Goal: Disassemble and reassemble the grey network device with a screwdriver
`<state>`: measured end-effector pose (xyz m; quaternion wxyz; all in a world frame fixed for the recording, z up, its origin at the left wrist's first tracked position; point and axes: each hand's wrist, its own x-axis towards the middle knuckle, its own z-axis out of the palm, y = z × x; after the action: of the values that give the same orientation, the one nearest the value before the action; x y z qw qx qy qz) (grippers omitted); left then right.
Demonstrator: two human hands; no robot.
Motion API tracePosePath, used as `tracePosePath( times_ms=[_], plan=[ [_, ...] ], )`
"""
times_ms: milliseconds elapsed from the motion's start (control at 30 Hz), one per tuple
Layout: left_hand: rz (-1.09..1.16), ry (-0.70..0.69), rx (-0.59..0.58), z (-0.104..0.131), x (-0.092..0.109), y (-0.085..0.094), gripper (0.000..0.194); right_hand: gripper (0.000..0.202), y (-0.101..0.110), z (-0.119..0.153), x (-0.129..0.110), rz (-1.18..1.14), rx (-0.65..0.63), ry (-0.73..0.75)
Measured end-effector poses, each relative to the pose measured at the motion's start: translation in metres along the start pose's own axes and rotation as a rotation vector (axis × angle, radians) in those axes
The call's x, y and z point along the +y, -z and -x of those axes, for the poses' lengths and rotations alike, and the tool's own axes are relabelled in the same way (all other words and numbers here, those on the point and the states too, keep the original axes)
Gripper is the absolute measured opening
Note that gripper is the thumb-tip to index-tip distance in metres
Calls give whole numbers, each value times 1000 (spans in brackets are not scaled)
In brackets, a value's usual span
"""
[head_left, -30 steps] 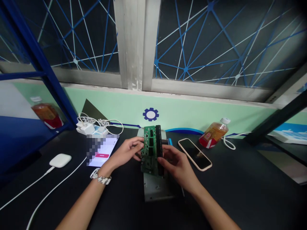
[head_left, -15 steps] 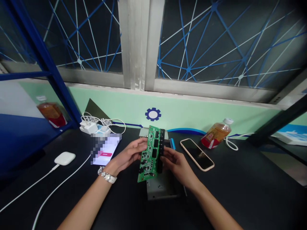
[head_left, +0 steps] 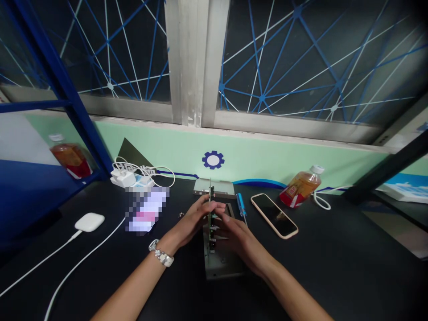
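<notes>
A green circuit board [head_left: 211,232] stands on edge between my hands, seen nearly edge-on, above a grey metal plate [head_left: 225,267]. My left hand [head_left: 195,218] holds the board from the left, its fingers over the upper part. From the right, my right hand [head_left: 239,234] grips the same board, with its fingertips partly hidden behind it. Behind them lies a silver metal box [head_left: 216,188]. A blue-handled screwdriver [head_left: 240,205] rests just right of the plate.
A phone [head_left: 274,216] and a drink bottle [head_left: 301,186] are on the right. On the left are a lit phone [head_left: 149,209], a white charger case [head_left: 89,222], cables and a power strip [head_left: 133,178]. A window wall stands behind the black table [head_left: 317,267].
The circuit board has turned from showing its component face to nearly edge-on. Both hands have shifted around it, and the silver box and screwdriver show more.
</notes>
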<state>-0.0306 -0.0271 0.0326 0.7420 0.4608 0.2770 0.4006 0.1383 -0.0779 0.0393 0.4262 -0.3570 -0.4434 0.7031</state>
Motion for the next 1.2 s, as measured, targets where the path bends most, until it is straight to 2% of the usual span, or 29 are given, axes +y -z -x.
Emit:
tracePosePath(
  times_ms=[100,233,333,433,567,733,833,1000,1100,1200],
  plan=[
    [-90,-29,104,-3,-7,-3,65,55,-2,5,-6,-131,-122,-35],
    [-169,-43,151,-3,-7,-6,75,48,1,6,-9,-129,-106,-62],
    [-150,-38,108,-2,-2,1,73,41,8,1,-9,-150,-50,-65],
    [-77,47,70,-1,6,16,66,35,15,-3,-9,-172,5,-54],
    [-43,93,26,2,19,32,57,36,20,-6,-12,-191,39,-31],
    [-147,114,-157,5,28,34,40,33,22,-9,-11,-238,46,-3],
    [-189,114,-207,6,26,32,35,31,24,-10,-10,-239,39,-11],
    [-147,90,-166,5,24,32,34,37,24,-11,-7,-155,105,63],
    [-122,49,-143,6,25,29,35,50,22,-8,-6,-57,159,76],
    [-127,7,-113,5,25,23,33,63,17,-3,-7,23,148,93]
  ],
)
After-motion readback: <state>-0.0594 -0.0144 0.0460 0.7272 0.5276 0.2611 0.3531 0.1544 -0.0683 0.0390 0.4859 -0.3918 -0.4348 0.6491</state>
